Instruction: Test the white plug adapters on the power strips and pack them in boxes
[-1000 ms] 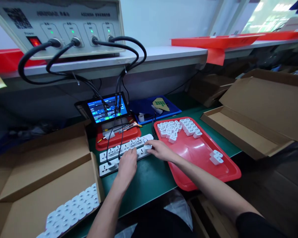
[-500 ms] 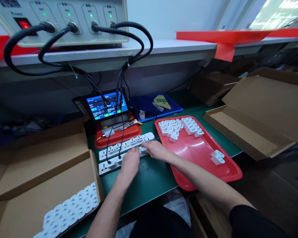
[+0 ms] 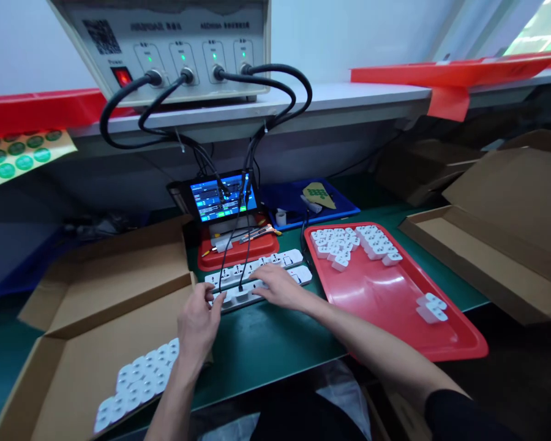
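Note:
Two white socket strips (image 3: 282, 258) lie side by side on the green bench, with black test leads plugged into them. My right hand (image 3: 280, 286) rests on the nearer strip, fingers curled down over its sockets. My left hand (image 3: 198, 321) is at the strip's left end, fingers bent and pinching toward it; what they hold, if anything, is hidden. A red tray (image 3: 386, 300) to the right carries several white socket adapters (image 3: 349, 242) at its far end and a pair (image 3: 431, 308) near its right side.
An open cardboard box (image 3: 96, 318) at the left holds rows of white adapters (image 3: 140, 380). A small screen (image 3: 223, 197) stands behind the strips. A grey tester (image 3: 179, 49) sits on the shelf. Another open box (image 3: 496, 245) lies at the right. A blue tray (image 3: 303, 205) is behind.
My left hand slid left along the nearer strip to its left end. My right hand moved left too, from the strip's right end toward its middle. The view shifted left.

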`<action>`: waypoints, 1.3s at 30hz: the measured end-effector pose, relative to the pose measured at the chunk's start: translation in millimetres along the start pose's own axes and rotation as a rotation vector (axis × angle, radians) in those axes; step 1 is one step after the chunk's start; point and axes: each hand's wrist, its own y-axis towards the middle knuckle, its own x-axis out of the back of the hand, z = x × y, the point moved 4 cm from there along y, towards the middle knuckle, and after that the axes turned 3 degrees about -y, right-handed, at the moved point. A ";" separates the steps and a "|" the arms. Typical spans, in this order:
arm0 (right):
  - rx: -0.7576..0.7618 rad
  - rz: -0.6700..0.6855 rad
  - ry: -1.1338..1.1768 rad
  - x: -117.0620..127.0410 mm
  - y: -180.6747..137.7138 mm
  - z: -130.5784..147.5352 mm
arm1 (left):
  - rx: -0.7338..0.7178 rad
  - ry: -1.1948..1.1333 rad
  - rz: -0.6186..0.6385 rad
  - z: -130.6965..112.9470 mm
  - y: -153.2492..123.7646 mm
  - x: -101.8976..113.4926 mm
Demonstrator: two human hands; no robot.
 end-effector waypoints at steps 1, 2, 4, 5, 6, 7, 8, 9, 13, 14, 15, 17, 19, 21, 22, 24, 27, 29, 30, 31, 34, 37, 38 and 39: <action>-0.003 0.001 0.016 -8.6 8.3 6.2 | 0.015 -0.024 0.042 8.8 4.9 -0.1; -0.012 0.004 0.025 -17.3 16.2 10.9 | 0.006 -0.048 0.099 15.2 9.8 -3.0; -0.041 0.011 0.034 -32.8 28.7 16.4 | -0.040 -0.086 0.218 22.7 17.9 -12.5; -0.052 0.011 0.044 -38.3 32.8 17.6 | -0.056 -0.099 0.258 25.1 20.8 -16.9; -0.063 0.002 0.063 -41.4 35.2 17.6 | -0.064 -0.108 0.286 27.1 22.9 -20.5; -0.076 -0.016 0.091 -41.6 35.9 16.4 | -0.067 -0.115 0.304 28.7 24.1 -22.9; -0.092 -0.039 0.129 -39.0 35.0 13.7 | -0.072 -0.120 0.316 29.9 24.5 -24.2; -0.112 -0.063 0.173 -33.7 32.6 9.2 | -0.082 -0.122 0.322 30.7 24.4 -24.4; -0.233 -0.081 0.292 3.8 10.9 -26.4 | -0.103 -0.159 0.246 27.7 23.6 -17.9; -0.267 -0.065 0.284 14.1 3.4 -37.5 | -0.100 -0.189 0.224 24.1 24.0 -17.1; -0.296 -0.047 0.263 23.6 -4.2 -48.0 | -0.099 -0.225 0.215 18.6 24.6 -17.9; -0.332 -0.006 0.210 37.5 -18.7 -65.0 | -0.111 -0.294 0.255 1.5 26.6 -25.6; -0.346 0.030 0.176 43.3 -29.6 -74.9 | -0.135 -0.347 0.334 -21.2 29.6 -39.6; -0.354 0.044 0.160 43.1 -35.9 -78.9 | -0.158 -0.371 0.399 -44.1 34.0 -56.3; -0.353 0.044 0.156 41.7 -37.2 -79.2 | -0.168 -0.372 0.422 -53.8 36.8 -64.7; -0.345 0.028 0.157 39.2 -37.5 -78.0 | -0.170 -0.350 0.450 -67.5 42.7 -79.9; -0.333 0.003 0.176 38.0 -35.3 -75.0 | -0.149 -0.294 0.480 -74.7 49.9 -95.6; -0.329 0.001 0.183 39.1 -34.1 -73.3 | -0.144 -0.268 0.492 -75.0 52.6 -100.4; -0.326 0.004 0.181 39.9 -33.8 -72.5 | -0.146 -0.259 0.495 -74.7 53.4 -101.5; -0.324 0.006 0.172 40.8 -33.7 -71.6 | -0.151 -0.250 0.495 -74.4 53.9 -102.1; -0.320 0.019 0.108 41.9 -34.3 -68.1 | -0.171 -0.216 0.497 -74.0 53.6 -102.8; -0.288 0.024 0.014 40.6 -35.1 -62.6 | -0.220 -0.146 0.491 -75.6 50.2 -104.6; -0.276 0.024 -0.016 39.8 -35.2 -60.6 | -0.242 -0.114 0.487 -76.9 48.4 -105.8; -0.267 0.026 -0.043 39.0 -35.2 -59.0 | -0.264 -0.078 0.482 -78.5 46.4 -107.2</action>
